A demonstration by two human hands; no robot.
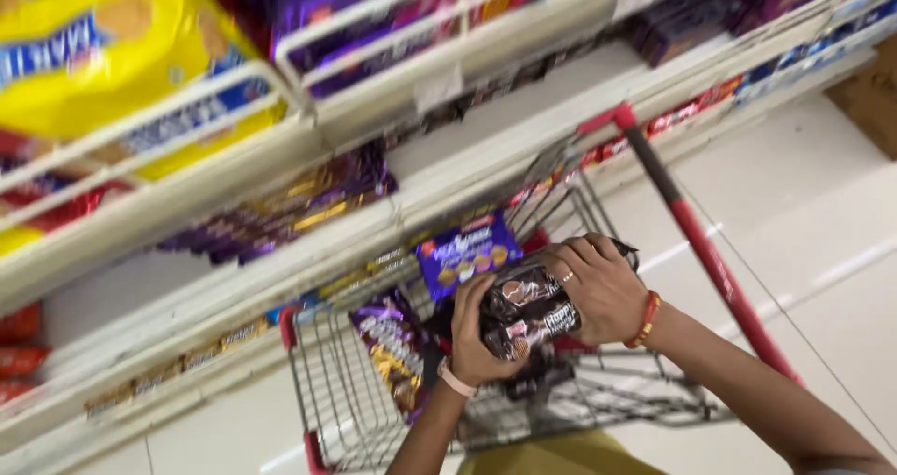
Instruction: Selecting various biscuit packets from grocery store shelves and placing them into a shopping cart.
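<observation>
Both the left hand (476, 335) and right hand (598, 288) grip dark brown biscuit packets (525, 311) above the wire trolley (355, 419).

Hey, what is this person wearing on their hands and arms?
Both forearms are bare, with no sleeves in view. The left hand has a pale pink band at the wrist. The right hand has a ring on one finger and a bracelet of orange and red beads at the wrist.

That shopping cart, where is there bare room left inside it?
Free: the wire floor on the cart's right side, below the red handle, and its near-left corner. Crowded: the far-left side, with a purple biscuit pack and brown packet, and the middle under both hands holding dark packets.
</observation>
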